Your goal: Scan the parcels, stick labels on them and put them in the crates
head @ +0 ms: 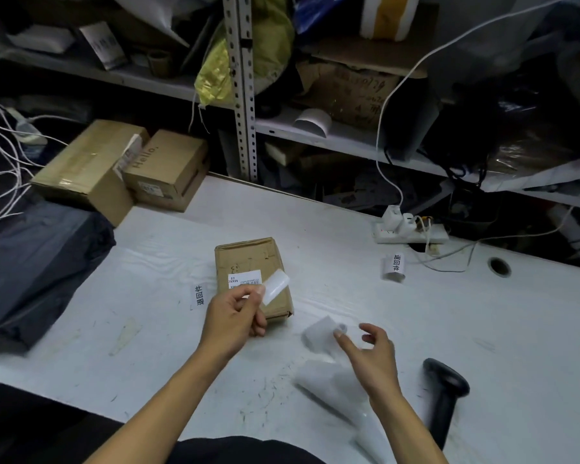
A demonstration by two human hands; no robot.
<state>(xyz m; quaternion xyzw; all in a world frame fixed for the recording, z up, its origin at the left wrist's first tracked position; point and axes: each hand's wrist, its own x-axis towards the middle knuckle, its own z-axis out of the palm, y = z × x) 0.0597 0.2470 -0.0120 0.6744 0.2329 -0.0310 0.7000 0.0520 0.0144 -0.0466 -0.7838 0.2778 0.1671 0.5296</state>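
Note:
A small brown cardboard parcel (252, 262) lies in the middle of the white table (449, 329), with a printed white label on its top. My left hand (235, 316) pinches a blank white label (276, 285) by one end and holds it just above the parcel's near right corner. My right hand (372, 356) hovers over the table to the right, fingers spread; a blurred white piece of backing paper (320, 331) is at its fingertips. A black handheld scanner (446, 393) lies at the near right.
Two bigger cardboard boxes (121, 165) stand at the table's far left, a dark plastic bag parcel (37, 262) in front of them. A label roll (394, 266) and a power strip (411, 231) with cables sit at the back right. Cluttered shelves rise behind.

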